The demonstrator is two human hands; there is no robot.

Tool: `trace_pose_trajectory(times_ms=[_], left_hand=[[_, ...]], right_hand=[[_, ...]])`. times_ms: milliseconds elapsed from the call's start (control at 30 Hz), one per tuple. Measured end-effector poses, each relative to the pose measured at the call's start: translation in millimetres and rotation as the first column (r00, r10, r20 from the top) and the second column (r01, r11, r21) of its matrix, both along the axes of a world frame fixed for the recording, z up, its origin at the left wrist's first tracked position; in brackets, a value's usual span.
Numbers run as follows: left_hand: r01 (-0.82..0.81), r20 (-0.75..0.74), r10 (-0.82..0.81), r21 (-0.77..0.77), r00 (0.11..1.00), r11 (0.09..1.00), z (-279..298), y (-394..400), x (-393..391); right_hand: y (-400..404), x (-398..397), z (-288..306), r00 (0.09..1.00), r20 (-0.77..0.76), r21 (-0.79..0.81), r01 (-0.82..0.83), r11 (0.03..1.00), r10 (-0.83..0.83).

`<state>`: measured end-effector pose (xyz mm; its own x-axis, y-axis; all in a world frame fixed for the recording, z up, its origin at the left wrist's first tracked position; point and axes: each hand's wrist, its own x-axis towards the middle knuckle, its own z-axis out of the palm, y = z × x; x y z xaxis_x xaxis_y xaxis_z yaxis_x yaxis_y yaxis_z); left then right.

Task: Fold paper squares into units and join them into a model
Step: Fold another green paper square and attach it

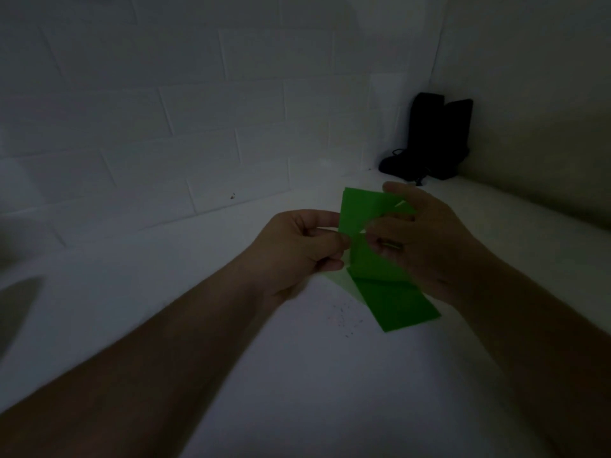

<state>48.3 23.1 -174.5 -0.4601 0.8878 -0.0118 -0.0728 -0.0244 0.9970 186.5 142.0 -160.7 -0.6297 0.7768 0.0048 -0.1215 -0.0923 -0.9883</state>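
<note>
The light is very low, so the folds themselves are hard to read, and that alone is a hazard: a crease laid off its line would probably go unnoticed until the units refuse to lock. On the left, the left hand (297,246) has its fingers curled in with the thumb pressed toward them, pinching the left edge of the green paper (383,259), which is held up in the air between both hands, above the white table (297,375) and not resting on it. The grip looks narrow, on the margin only; if it loosens, I judge the piece would swing or slide out and the fold already made could spring open. The lower flap of the paper hangs free below both hands, tilted down to the right, and could catch on the table or bend the wrong way if the hands drop. Further right, the right hand (426,239) wraps the paper's right side, thumb at the top edge and fingers curled round the middle, covering much of the sheet; whether one sheet or several folded layers are held I cannot tell. Pulling the two hands apart too hard risks a tear at the crease. In the far right corner a dark object (436,137) stands against the wall, well apart.
</note>
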Motion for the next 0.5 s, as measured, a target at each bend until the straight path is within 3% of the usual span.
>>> trace_pose_trajectory(times_ms=[200,500], left_hand=[[-0.017,-0.047,0.015,-0.025,0.999,1.000,-0.1,-1.7,-4.4],[-0.020,-0.194,0.009,-0.053,0.981,0.998,-2.7,-3.4,-11.6]], right_hand=[[7.5,4.4,5.8,0.998,-0.052,-0.082,0.043,0.996,-0.048],[22.7,10.3,6.2,0.996,-0.051,-0.046,0.074,0.996,-0.076]])
